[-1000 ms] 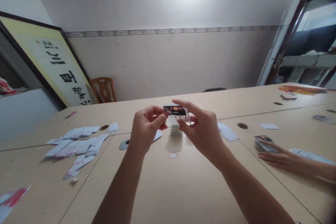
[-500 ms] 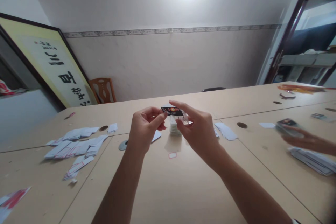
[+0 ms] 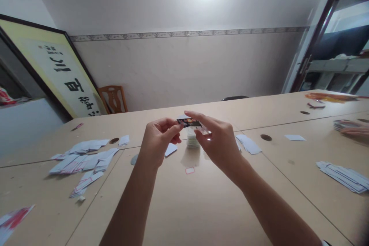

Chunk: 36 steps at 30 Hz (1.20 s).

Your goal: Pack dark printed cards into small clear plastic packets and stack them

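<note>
In the middle of the head view, my left hand (image 3: 161, 136) is closed, pinching the left end of a small black printed card (image 3: 188, 122) between thumb and fingers. My right hand (image 3: 220, 134) curls around the card's other end, index finger above and thumb below. Something clear and shiny, like a plastic sleeve (image 3: 205, 130), shows inside its fingers; its full shape is hidden. Just beyond and below the card stands a small whitish stack (image 3: 192, 140) on the table, partly covered by my hands.
White paper slips (image 3: 83, 159) lie in piles on the left, more papers (image 3: 248, 144) right of centre. A small red-bordered label (image 3: 190, 170) lies in front. At the right edge, another person's hand (image 3: 357, 128) rests on a stack of cards (image 3: 341, 124) near a paper pile (image 3: 343, 176).
My hands stay nearly in place, the black card tilting slightly. The other person's hand has moved right and away with the card stack, which now sits by the table's right side.
</note>
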### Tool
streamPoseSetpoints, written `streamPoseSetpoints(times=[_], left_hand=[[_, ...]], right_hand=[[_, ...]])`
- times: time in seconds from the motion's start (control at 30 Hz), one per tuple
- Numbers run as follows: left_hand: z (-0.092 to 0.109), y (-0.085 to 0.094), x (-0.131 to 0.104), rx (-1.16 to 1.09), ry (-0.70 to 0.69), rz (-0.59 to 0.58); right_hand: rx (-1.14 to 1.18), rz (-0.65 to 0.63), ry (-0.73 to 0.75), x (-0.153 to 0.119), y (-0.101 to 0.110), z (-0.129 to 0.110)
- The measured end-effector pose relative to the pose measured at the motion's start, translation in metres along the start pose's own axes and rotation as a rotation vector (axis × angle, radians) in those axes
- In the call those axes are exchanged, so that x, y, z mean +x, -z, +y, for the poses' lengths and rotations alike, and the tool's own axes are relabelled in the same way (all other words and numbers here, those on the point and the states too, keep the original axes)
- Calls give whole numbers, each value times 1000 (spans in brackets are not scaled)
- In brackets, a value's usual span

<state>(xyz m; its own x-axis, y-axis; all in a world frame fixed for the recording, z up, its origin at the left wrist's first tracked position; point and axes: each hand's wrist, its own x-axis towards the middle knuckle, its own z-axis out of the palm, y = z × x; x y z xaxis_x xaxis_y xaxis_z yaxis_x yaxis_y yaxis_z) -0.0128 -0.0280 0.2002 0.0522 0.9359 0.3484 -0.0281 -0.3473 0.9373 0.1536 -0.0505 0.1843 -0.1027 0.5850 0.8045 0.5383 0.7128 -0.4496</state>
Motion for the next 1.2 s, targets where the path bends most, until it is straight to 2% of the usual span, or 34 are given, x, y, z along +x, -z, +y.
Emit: streamPoseSetpoints(times=[0.23,0.4,0.5,0.8,1.03,1.2], left_hand=[[0,0,1,-15,9,4],[3,0,-2,59,-21,-24],[6,0,-4,102,-41,-28],[14,-1,-11,103,-111,14],[21,9,-10,64,-77,-137],[25,14,-13,101,-50,-200]], right_hand=[[73,-15,-55,2,2,1],[504,-146,-337,6,19,-2],[649,-166,-427,8,27,-6],[708,-192,-431,7,32,-12],[789,-278,-443,8,32,-4],[819,-249,-444,9,32,0]])
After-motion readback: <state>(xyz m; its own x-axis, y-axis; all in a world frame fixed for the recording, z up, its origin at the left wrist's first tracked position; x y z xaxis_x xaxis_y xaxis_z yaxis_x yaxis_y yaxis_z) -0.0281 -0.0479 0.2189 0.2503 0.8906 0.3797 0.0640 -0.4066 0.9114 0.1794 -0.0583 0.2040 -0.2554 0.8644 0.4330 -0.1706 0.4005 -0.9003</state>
